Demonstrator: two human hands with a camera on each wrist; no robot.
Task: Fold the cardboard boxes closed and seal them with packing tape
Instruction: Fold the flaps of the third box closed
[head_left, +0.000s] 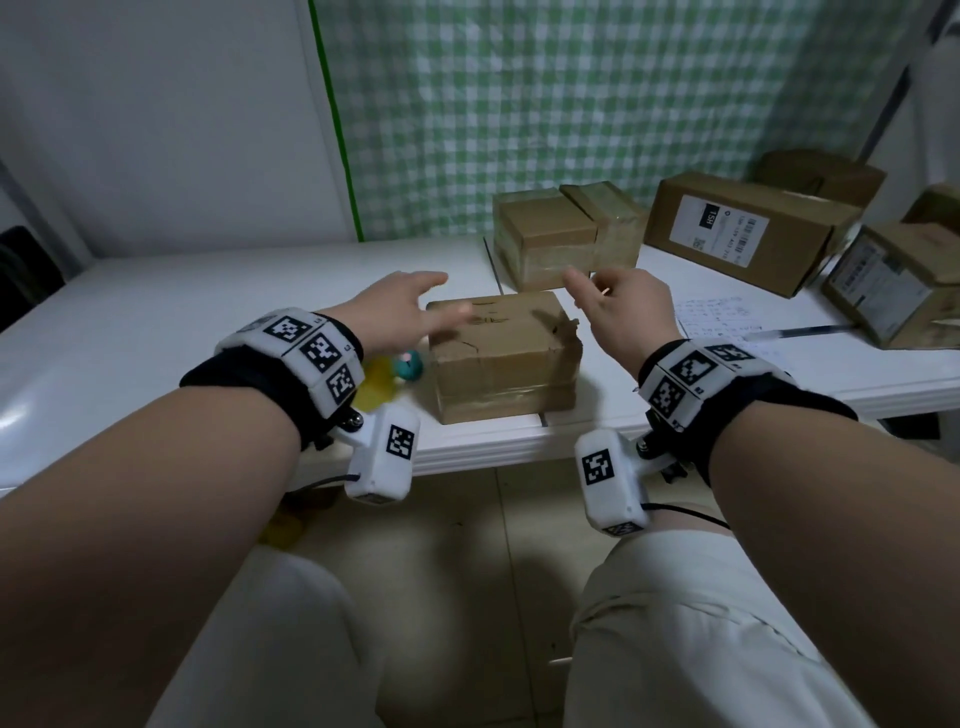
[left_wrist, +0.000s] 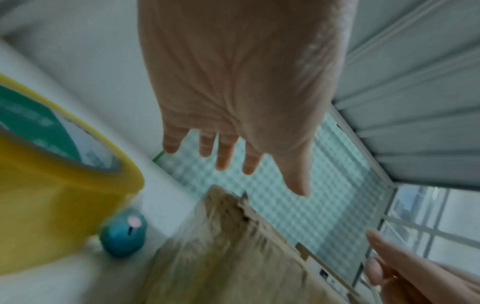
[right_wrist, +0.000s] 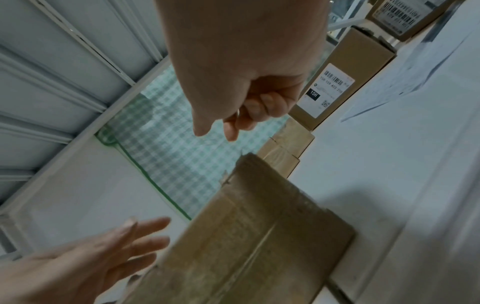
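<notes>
A closed brown cardboard box (head_left: 501, 353) (left_wrist: 221, 257) (right_wrist: 246, 236) stands near the front edge of the white table (head_left: 156, 322). My left hand (head_left: 400, 306) (left_wrist: 233, 164) hovers over the box's left top edge, fingers straight and spread, holding nothing. My right hand (head_left: 613, 306) (right_wrist: 228, 115) hangs above the box's right far corner. Its thumb and forefinger point out and its other fingers are curled on a small thin sliver, too small to identify. A yellow tape roll (head_left: 376, 384) (left_wrist: 59, 185) lies left of the box beside a small blue round thing (head_left: 409, 365) (left_wrist: 123, 232).
Two taped boxes (head_left: 561, 234) stand behind the near box. A labelled box (head_left: 743, 228) and further boxes (head_left: 898, 280) fill the table's right end. A written sheet (head_left: 717, 317) and a pen (head_left: 795, 331) lie between them. A green checked curtain hangs behind.
</notes>
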